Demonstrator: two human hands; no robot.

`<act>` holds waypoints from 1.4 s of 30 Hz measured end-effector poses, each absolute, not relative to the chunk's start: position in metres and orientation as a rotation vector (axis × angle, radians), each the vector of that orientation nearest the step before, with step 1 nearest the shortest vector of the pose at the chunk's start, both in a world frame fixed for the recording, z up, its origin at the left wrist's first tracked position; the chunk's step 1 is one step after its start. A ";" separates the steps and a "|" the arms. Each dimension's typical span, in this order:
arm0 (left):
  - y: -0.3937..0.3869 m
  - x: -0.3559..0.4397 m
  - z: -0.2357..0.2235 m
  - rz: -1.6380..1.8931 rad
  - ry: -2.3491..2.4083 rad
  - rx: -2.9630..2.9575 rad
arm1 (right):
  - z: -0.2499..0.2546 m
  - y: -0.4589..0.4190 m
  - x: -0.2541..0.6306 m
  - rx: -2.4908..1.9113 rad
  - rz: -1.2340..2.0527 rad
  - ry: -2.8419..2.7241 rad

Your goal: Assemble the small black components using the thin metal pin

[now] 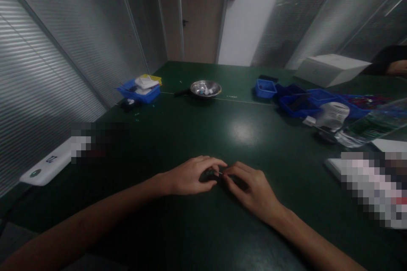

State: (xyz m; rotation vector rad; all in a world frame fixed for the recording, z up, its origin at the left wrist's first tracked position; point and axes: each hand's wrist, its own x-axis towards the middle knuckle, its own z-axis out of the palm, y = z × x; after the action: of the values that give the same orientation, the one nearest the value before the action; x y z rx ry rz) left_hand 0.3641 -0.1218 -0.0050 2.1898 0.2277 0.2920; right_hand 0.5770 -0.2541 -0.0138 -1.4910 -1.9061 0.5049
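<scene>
Bare forearms (108, 214) extend over the green table (190, 129). Far beyond the right hand (256, 184) and to its right stands a white box (330, 70); a pan (195, 89) sits ahead of both hands. Curved, the left hand (189, 176) faces the right; whether it grips, I cannot tell. Between them, the right fingertips pinch a thin piece (220, 173).

The left forearm (108, 211) and right forearm (313, 235) angle inward; the left hand (192, 176) curves its fingers and thumb, and the right hand (255, 183) pinches close beside it.
</scene>
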 end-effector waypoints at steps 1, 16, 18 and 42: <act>-0.122 0.364 -0.006 0.292 0.230 2.191 | -0.014 -0.254 0.577 -1.494 0.498 -1.887; -0.081 0.346 -0.001 0.214 0.300 2.228 | -0.007 -0.258 0.581 -1.520 0.458 -1.837; -0.059 0.337 -0.006 0.261 0.392 2.272 | -0.007 -0.258 0.582 -1.525 0.458 -1.841; 0.081 0.223 -0.025 0.771 1.513 2.361 | -0.010 -0.258 0.584 -1.501 0.433 -1.883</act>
State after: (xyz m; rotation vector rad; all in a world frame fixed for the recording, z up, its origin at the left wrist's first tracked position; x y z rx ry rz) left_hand 0.2231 0.0806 -0.0251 2.3608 1.5130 0.7714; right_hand 0.5842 -0.2579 -0.0099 -1.5014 -1.8830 0.4331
